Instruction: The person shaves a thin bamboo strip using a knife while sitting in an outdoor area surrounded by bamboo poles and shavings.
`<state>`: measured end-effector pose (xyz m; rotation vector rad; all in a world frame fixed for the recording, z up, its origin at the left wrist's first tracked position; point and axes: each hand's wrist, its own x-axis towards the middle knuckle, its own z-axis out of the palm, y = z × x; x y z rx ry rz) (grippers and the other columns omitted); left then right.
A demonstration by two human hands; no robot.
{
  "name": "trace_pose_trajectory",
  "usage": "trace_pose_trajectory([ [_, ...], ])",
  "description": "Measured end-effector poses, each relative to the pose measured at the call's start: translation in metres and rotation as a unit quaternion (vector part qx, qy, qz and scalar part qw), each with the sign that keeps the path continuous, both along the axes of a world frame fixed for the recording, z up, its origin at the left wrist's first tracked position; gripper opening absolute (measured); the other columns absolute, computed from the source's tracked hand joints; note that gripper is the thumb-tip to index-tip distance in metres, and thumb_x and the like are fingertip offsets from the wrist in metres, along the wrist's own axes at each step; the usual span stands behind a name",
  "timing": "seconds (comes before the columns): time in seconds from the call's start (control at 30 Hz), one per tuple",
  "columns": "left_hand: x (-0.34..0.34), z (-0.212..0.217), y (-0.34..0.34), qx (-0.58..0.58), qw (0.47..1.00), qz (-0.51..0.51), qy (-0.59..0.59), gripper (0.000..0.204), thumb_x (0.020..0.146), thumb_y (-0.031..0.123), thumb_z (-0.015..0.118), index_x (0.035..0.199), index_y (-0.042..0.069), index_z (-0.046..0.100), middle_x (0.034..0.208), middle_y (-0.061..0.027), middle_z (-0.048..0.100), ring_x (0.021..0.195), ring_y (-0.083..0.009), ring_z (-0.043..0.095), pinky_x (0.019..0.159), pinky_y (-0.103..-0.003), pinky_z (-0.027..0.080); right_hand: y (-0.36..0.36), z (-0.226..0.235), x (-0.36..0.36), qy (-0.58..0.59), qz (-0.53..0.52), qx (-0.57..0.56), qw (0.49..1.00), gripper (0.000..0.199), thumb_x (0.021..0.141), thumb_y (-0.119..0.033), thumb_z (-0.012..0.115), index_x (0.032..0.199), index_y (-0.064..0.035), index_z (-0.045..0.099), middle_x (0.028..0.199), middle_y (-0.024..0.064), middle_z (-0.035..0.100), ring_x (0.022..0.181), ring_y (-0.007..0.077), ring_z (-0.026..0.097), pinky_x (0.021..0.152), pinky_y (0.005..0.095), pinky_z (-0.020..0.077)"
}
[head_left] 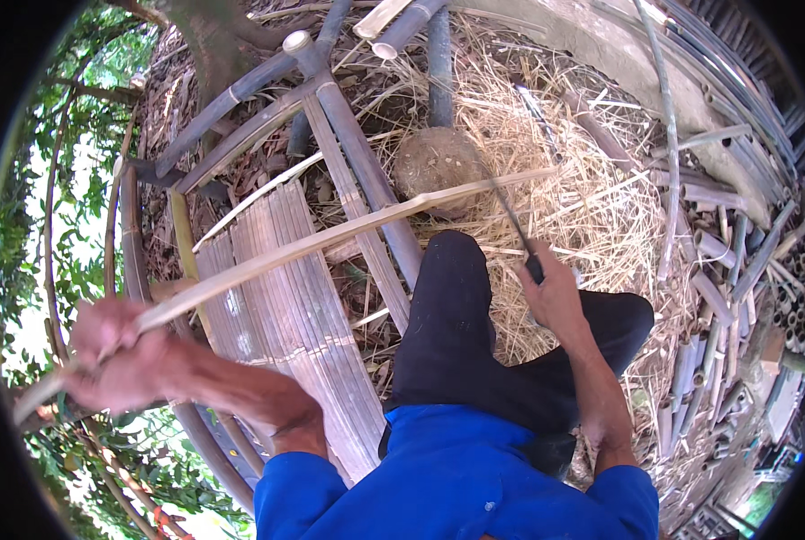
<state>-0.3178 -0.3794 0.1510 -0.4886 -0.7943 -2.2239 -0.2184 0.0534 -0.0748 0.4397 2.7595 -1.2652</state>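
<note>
My left hand (pixel 128 351), smeared by motion, is wrapped round a long pale bamboo strip (pixel 330 236) at the far left. The strip slants up to the right, passing over a bamboo bench, and its far end lies above the straw. In my right hand (pixel 551 286) is the dark handle of a knife (pixel 512 218). Its long thin blade points up and left, meeting or crossing the strip near its right part; I cannot tell whether it cuts in. Beneath the strip stands a round wooden block (pixel 437 171), topped with small chips.
The slatted bamboo bench (pixel 281 279) with its pole frame (pixel 362 153) stands at my left. Loose straw-like shavings (pixel 592 207) cover the ground ahead and right. Cut bamboo pieces (pixel 713 261) pile up at the far right, below a concrete ledge (pixel 691 135). Green foliage lines the left edge.
</note>
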Motion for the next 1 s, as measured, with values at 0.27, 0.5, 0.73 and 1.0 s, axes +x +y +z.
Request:
trace_pose_trajectory([
  [0.27,0.055,0.064,0.019,-0.120,0.983,-0.014,0.138,0.030,0.083,0.025,0.062,0.067,0.013,0.040,0.056,0.0007,0.033,0.045,-0.0115,0.032,0.036,-0.027,0.028,-0.040,-0.010,-0.003,0.082,0.085,0.007,0.993,0.035,0.091,-0.019,0.067,0.122,-0.0084,0.057,0.096,0.0226,0.067,0.089,0.0412,0.067,0.079,0.0489,0.0535],
  [0.5,0.024,-0.004,0.113,-0.213,0.967,-0.045,0.132,0.052,0.096,0.054,0.053,0.069,0.010,0.045,0.054,-0.0027,0.033,0.049,-0.0166,0.038,0.038,-0.033,0.030,-0.037,-0.034,-0.020,0.035,0.078,0.011,0.996,0.038,0.091,-0.020,0.068,0.124,-0.0064,0.058,0.104,0.0239,0.068,0.093,0.0422,0.067,0.081,0.0488,0.0538],
  [0.73,0.010,-0.039,0.177,-0.252,0.959,0.080,0.105,0.060,0.100,0.062,0.041,0.068,0.012,0.044,0.050,-0.0030,0.036,0.051,-0.0197,0.038,0.052,-0.034,0.035,-0.050,0.008,-0.034,0.101,0.085,0.033,0.991,0.042,0.091,-0.022,0.070,0.128,-0.0088,0.057,0.099,0.0206,0.069,0.081,0.0383,0.070,0.069,0.0449,0.0574],
  [1.0,0.007,-0.035,0.196,-0.365,0.895,0.225,0.121,0.044,0.099,0.051,0.044,0.070,0.018,0.042,0.052,0.0022,0.041,0.064,-0.0164,0.039,0.074,-0.036,0.030,-0.066,0.044,-0.047,0.289,0.109,-0.048,0.950,0.042,0.084,-0.012,0.080,0.117,-0.0002,0.055,0.087,0.0177,0.069,0.071,0.0342,0.072,0.058,0.0384,0.0573],
])
